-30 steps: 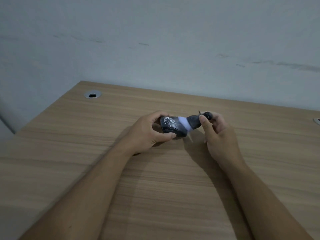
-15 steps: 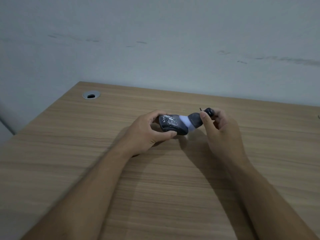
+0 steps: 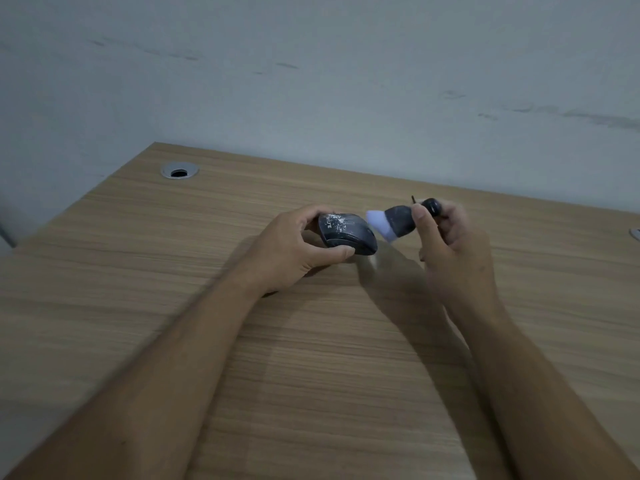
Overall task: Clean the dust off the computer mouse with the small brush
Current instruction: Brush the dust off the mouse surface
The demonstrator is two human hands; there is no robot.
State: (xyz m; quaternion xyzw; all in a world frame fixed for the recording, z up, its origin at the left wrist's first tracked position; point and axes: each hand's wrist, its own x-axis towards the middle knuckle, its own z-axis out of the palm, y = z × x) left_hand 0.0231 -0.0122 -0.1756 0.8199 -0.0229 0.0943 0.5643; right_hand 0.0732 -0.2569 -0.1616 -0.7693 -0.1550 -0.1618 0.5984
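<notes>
A black computer mouse (image 3: 346, 233) with white dust specks on its back end is held a little above the wooden desk (image 3: 311, 358) by my left hand (image 3: 291, 251), thumb below and fingers over the top. My right hand (image 3: 446, 244) grips a small brush (image 3: 398, 220) with a dark stubby handle and a white bristle head. The bristles point left and sit just right of the mouse's front end, a small gap apart from it.
A round metal cable grommet (image 3: 179, 170) is set in the desk at the back left. Another grommet edge (image 3: 635, 233) shows at the far right. A grey wall rises right behind the desk's far edge. The desk's left edge drops off nearby.
The brush head was against the mouse's front end before; now it has drawn back to the right, clear of the mouse. The mouse has stayed in my left hand.
</notes>
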